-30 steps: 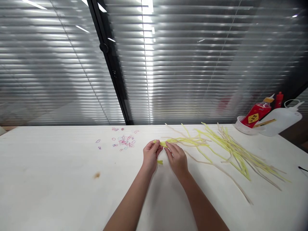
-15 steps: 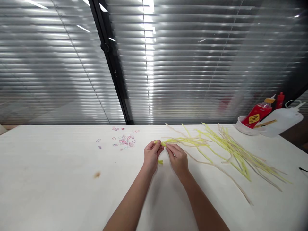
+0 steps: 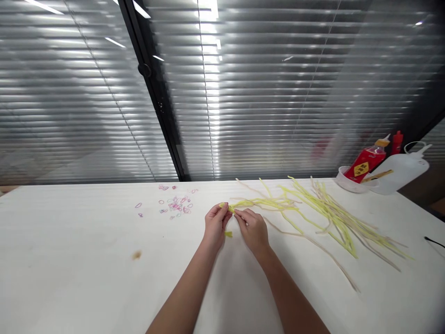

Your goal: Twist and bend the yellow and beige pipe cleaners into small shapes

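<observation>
My left hand (image 3: 215,225) and my right hand (image 3: 252,228) meet at the middle of the white table (image 3: 86,260). Both are closed in a pinch on the near end of a bundle of yellow-green strands (image 3: 259,203), which trails off to the right. A short yellow-green scrap (image 3: 228,234) lies on the table just under the two hands. A larger pile of loose yellow-green and beige strands (image 3: 333,215) spreads out to the right of the right hand.
Several small pink and purple rubber bands (image 3: 175,205) are scattered left of the hands. At the far right stand a white bowl (image 3: 351,184), a red bottle (image 3: 366,163) and a white squeeze bottle (image 3: 403,171). Window blinds rise behind the table. A brown spot (image 3: 136,254) marks the tabletop.
The hands have stayed pinched on the strand bundle, with only small finger shifts. The view has tilted slightly, so everything sits a little lower and to the left.
</observation>
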`<state>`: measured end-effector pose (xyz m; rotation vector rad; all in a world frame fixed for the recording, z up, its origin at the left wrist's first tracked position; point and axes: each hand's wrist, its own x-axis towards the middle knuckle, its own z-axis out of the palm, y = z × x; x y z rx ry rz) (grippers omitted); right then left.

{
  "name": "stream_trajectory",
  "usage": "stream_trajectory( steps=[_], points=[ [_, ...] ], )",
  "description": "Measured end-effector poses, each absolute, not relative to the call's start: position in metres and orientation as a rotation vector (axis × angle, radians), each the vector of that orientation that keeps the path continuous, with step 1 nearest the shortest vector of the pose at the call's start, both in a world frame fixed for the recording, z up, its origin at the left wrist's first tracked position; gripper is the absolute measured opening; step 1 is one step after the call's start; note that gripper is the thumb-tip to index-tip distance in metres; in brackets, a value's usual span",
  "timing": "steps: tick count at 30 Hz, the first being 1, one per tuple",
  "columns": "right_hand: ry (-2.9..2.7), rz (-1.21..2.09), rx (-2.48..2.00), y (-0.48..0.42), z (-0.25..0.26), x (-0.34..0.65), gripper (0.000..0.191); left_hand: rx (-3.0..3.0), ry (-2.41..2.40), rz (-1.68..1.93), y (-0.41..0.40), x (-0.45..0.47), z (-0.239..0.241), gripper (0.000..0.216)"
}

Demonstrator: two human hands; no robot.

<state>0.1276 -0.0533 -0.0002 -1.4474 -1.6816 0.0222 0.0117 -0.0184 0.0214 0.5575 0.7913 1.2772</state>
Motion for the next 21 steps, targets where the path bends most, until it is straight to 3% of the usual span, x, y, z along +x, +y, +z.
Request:
stream_trajectory(
  steps=[4, 10, 17, 21],
  points=[
    [-1.719, 0.133, -1.500, -0.054, -0.002, 0.122, 0.023, 0.544, 0.764, 1.284, -0.019, 0.012, 0.024, 0.022],
    [-1.699, 0.288, -1.635, -0.059, -0.002, 0.118, 0.054, 0.410, 0.809, 1.390, -0.010, 0.004, 0.025, 0.012],
    [-2.025, 0.445, -1.589, -0.063, 0.000, 0.121, 0.059, 0.043, 0.767, 1.400, 0.005, -0.020, 0.024, 0.005],
    [-2.082, 0.339, -1.612, -0.063, -0.001, 0.117, 0.032, -0.013, 0.730, 1.411, 0.006, -0.025, 0.024, 0.011]
  ],
)
